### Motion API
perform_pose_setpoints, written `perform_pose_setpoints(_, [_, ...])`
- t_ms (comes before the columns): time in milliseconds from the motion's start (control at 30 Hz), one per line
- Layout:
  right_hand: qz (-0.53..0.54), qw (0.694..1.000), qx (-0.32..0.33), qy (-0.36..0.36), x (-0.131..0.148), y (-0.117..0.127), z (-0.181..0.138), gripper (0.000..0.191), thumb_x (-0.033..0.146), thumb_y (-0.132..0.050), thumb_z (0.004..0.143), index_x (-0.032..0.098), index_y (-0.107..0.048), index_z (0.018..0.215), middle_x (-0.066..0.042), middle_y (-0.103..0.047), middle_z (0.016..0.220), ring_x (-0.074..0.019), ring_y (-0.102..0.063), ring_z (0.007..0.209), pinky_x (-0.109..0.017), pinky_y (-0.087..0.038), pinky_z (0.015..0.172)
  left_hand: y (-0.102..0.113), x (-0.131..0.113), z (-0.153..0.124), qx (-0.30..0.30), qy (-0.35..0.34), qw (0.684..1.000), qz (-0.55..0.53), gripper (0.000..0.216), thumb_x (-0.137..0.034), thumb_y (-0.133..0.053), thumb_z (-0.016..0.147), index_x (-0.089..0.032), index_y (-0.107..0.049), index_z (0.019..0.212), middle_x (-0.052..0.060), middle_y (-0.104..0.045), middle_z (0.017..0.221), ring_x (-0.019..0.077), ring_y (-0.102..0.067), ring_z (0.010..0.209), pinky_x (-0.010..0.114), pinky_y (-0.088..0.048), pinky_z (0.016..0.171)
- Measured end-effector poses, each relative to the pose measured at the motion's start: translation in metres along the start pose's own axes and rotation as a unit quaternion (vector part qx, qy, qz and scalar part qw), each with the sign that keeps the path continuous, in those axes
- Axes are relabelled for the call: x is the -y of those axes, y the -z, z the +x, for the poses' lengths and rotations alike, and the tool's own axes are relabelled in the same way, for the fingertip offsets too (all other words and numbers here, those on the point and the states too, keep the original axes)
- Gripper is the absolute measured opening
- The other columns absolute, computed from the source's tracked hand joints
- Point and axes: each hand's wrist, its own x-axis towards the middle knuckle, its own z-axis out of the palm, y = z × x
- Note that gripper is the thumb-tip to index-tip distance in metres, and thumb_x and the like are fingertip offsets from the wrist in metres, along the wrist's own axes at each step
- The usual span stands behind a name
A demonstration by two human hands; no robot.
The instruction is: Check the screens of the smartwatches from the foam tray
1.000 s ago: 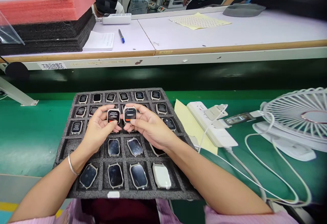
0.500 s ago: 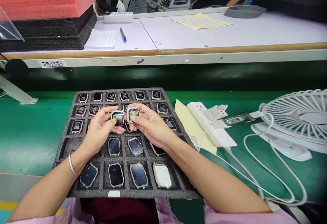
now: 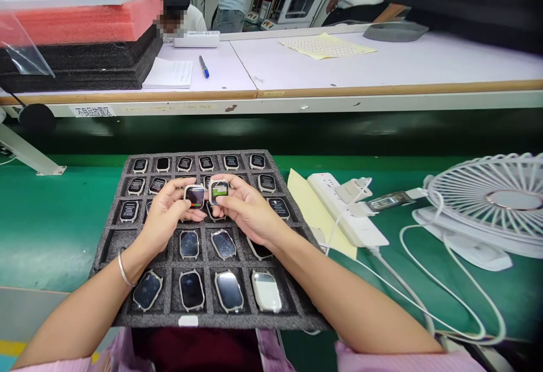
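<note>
My left hand (image 3: pixel 166 212) grips a strapless smartwatch (image 3: pixel 195 195) by its edges, the thumb on the lower left of its mostly dark screen. Close beside it, my right hand (image 3: pixel 248 208) holds a second smartwatch (image 3: pixel 219 190), whose screen shows a green and white patch; the thumb presses on its lower part. Both hands are above a grey foam tray (image 3: pixel 139 322) divided into compartments. Several more watch bodies lie in it, the back rows with lit text and the front ones dark. One white-faced watch (image 3: pixel 267 292) sits at the front right. My hands hide some middle compartments.
To the right are a white power strip (image 3: pixel 354 219) with plugs and cables, yellow paper (image 3: pixel 303 191) and a white fan (image 3: pixel 500 197). Behind, a raised shelf carries foam stacks (image 3: pixel 80 64), a notepad (image 3: pixel 169 72) and a pen (image 3: pixel 204 66). Other people are beyond it.
The left watch's screen has turned from a green and white patch to mostly dark. Both hands keep their grip in nearly the same place; the view has shifted slightly.
</note>
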Motion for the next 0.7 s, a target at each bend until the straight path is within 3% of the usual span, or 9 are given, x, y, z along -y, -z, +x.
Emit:
perform_pose_setpoints(167, [0.007,1.000,0.004,0.002,-0.002,0.001,0.002,0.040,0.016,-0.074,0.073,0.023,-0.060,0.109,0.003,-0.069,0.082,-0.0092,-0.063,0.060,-0.025,-0.049,0.061,0.002,0.003,0.003,0.001,-0.010,1.000,-0.005,0.044,-0.020,-0.066,0.071,-0.018,-0.060,0.114,0.002,-0.074,0.091,0.0156,-0.074,0.063,0.029,-0.062,0.065])
perform_pose_setpoints(333, [0.056,0.998,0.013,-0.024,0.001,-0.002,0.006,0.029,0.034,-0.069,0.084,0.022,-0.061,0.110,-0.001,-0.071,0.086,-0.0146,-0.070,0.061,-0.028,-0.052,0.057,0.003,-0.003,0.006,-0.006,0.003,0.999,-0.041,0.050,-0.019,-0.067,0.070,-0.016,-0.061,0.119,0.002,-0.073,0.086,0.0156,-0.074,0.065,0.028,-0.061,0.067])
perform_pose_setpoints(467, [0.059,0.998,0.029,0.005,0.021,-0.012,0.010,0.023,0.033,-0.064,0.089,0.021,-0.062,0.108,-0.003,-0.073,0.085,-0.0149,-0.069,0.058,-0.028,-0.052,0.057,0.001,-0.029,0.005,0.004,-0.007,0.998,-0.059,0.051,-0.019,-0.066,0.071,-0.015,-0.060,0.122,0.003,-0.074,0.082,0.0170,-0.074,0.063,0.029,-0.061,0.066])
perform_pose_setpoints(700, [0.007,0.990,0.096,0.102,0.092,-0.045,0.018,0.020,0.030,-0.058,0.090,0.022,-0.059,0.108,-0.003,-0.073,0.082,-0.0125,-0.064,0.053,-0.026,-0.049,0.055,-0.008,-0.096,-0.001,0.034,-0.144,0.989,-0.026,0.059,-0.011,-0.066,0.067,-0.015,-0.058,0.125,0.003,-0.074,0.089,0.0162,-0.075,0.065,0.030,-0.062,0.069])
